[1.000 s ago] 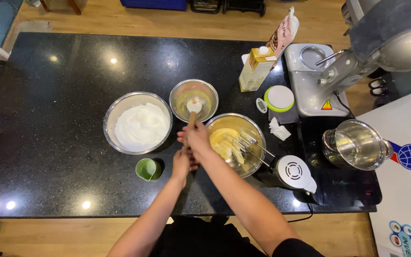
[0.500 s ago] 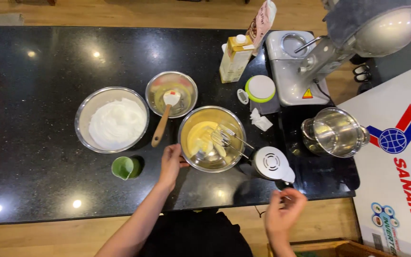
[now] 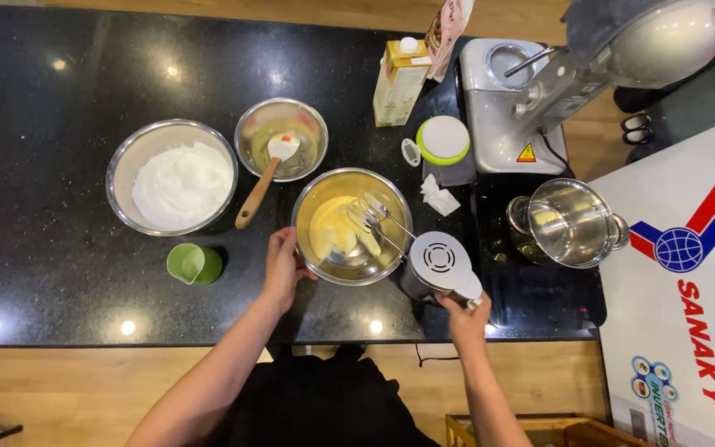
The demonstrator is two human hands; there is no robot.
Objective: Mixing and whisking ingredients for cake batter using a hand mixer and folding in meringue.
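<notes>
Counter: black stone worktop (image 3: 59, 273), everything laid out on it.
Stand mixer: grey machine (image 3: 539, 99) at the far right, its steel bowl (image 3: 568, 222) just in front.
White-filled bowl: steel bowl of white foam (image 3: 173, 176) on the left, well apart from both hands.
Batter bowl: steel bowl with yellow batter (image 3: 352, 225) dead centre; beaters resting inside.
Hand mixer: white hand mixer (image 3: 439, 263) leaning on the batter bowl's right rim.
Small bowl: steel bowl (image 3: 281, 139) behind, wooden-handled spatula (image 3: 260, 178) propped in it.
Left hand: left hand (image 3: 281, 266) cupped against the batter bowl's left rim, steadying it.
Right hand: right hand (image 3: 465, 319) wrapped tight round the hand mixer's handle.
Cup: little green cup (image 3: 194, 264) left of the left hand.
</notes>
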